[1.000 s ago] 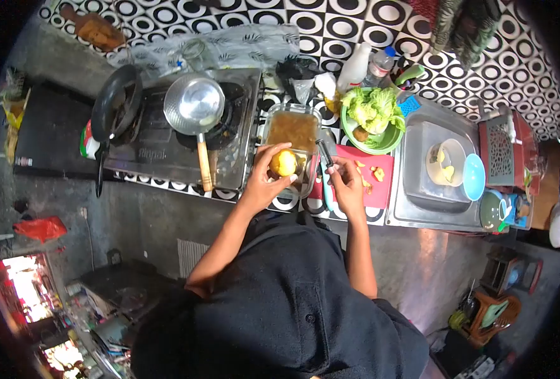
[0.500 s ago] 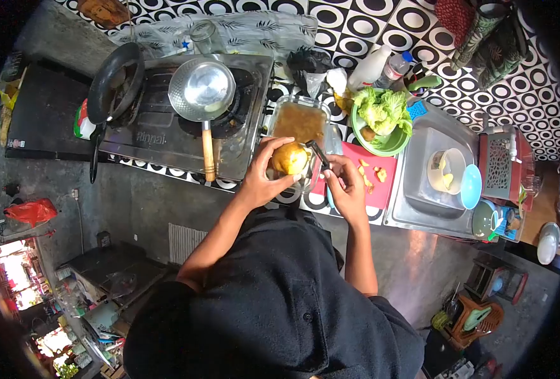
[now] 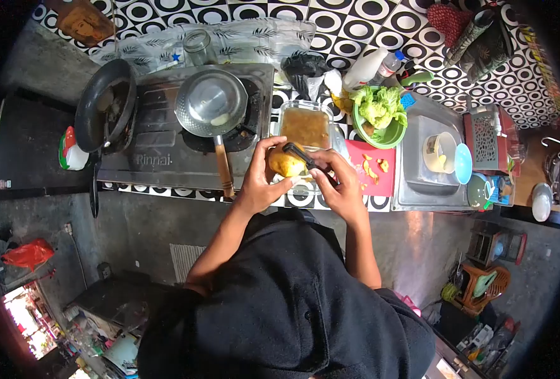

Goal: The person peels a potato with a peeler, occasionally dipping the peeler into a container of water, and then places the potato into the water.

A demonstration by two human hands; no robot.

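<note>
While the left hand grips the potato over the glass dish (catching peelings, likely), the right hand, clamped on the peeler, lays its blade against the skin.

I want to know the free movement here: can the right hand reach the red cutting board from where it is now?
Probably yes. The right hand holds a peeler against the potato, and the red cutting board lies just beside it on the counter with nothing between. The hand is occupied, though.
</note>
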